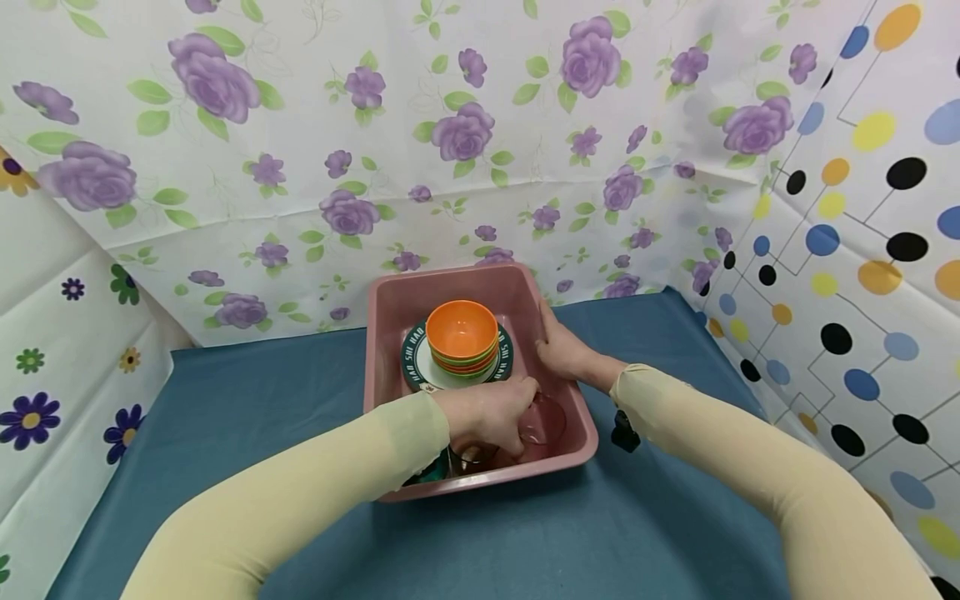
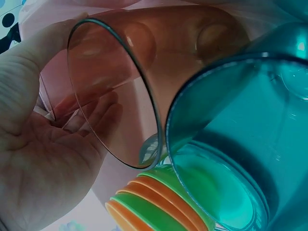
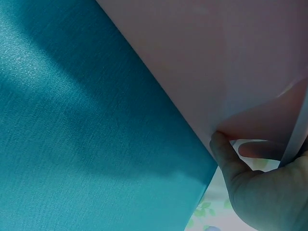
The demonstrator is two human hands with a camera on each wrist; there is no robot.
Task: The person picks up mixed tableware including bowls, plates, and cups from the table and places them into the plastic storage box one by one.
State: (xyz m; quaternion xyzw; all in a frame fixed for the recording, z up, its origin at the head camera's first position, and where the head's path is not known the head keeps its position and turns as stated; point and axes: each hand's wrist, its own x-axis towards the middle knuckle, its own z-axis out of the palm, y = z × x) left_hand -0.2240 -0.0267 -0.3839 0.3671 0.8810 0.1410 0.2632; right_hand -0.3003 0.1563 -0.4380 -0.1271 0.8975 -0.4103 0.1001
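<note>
A pink plastic basin (image 1: 378, 333) stands on the table. Inside it, my left hand (image 1: 487, 410) grips a see-through pinkish cup (image 1: 546, 421) near the right wall. In the left wrist view, a brown see-through cup (image 2: 192, 38) lies on its side past the fingers, its rim in front of them. Beside it is a teal cup (image 2: 231, 125). My right hand (image 1: 566, 346) holds the basin's right wall at the rim; in the right wrist view the thumb (image 3: 228, 156) presses against the wall.
A stack of orange and green bowls (image 1: 462, 331) sits on a dark-rimmed plate (image 1: 414, 358) in the basin. Blue cloth (image 1: 285, 417) covers the table. Flowered sheeting (image 1: 465, 133) hangs behind, and dotted sheeting (image 1: 862, 292) at the right. A small black object (image 1: 625, 432) shows under the right forearm.
</note>
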